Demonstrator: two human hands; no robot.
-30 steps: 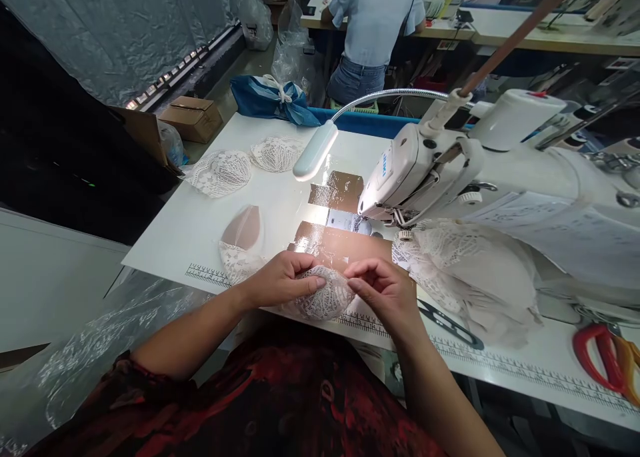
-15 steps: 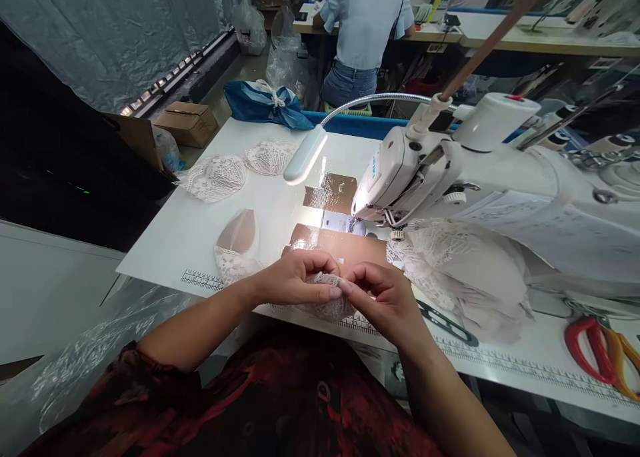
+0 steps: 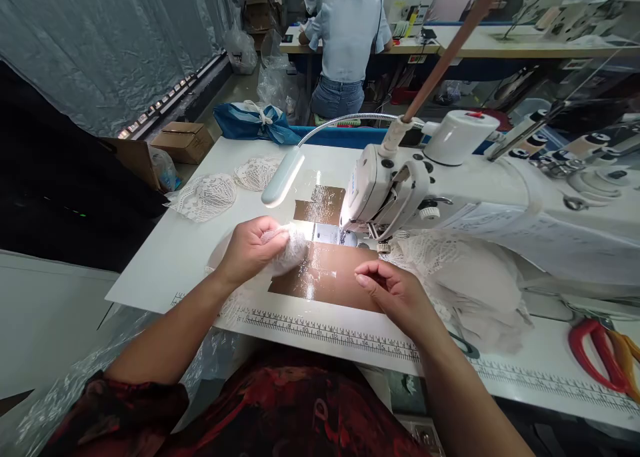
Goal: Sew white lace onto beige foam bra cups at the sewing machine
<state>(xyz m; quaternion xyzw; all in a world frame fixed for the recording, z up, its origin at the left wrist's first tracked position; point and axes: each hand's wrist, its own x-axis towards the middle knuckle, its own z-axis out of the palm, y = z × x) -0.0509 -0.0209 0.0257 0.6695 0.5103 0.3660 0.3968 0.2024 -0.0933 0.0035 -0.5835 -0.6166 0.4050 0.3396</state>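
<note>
My left hand (image 3: 253, 247) is closed on a white lace bra cup (image 3: 290, 254), held just above the table left of the needle area. My right hand (image 3: 393, 292) rests on the brown taped patch (image 3: 325, 277) in front of the sewing machine (image 3: 450, 184); its fingers are curled with nothing seen in them. A heap of lace pieces (image 3: 460, 277) lies under the machine arm, right of my right hand. The machine's gooseneck lamp (image 3: 280, 177) shines on the work spot.
Two lace cups (image 3: 205, 196) lie at the table's far left. Red-handled scissors (image 3: 600, 354) sit at the right edge, and thread snips (image 3: 467, 346) peek out by my right wrist. A printed ruler (image 3: 325, 330) runs along the front edge. A person in a light-blue shirt (image 3: 345, 37) works beyond.
Both hands held the lace cup together at the front edge; now my left hand alone has carried it forward toward the needle, and my right hand has let go.
</note>
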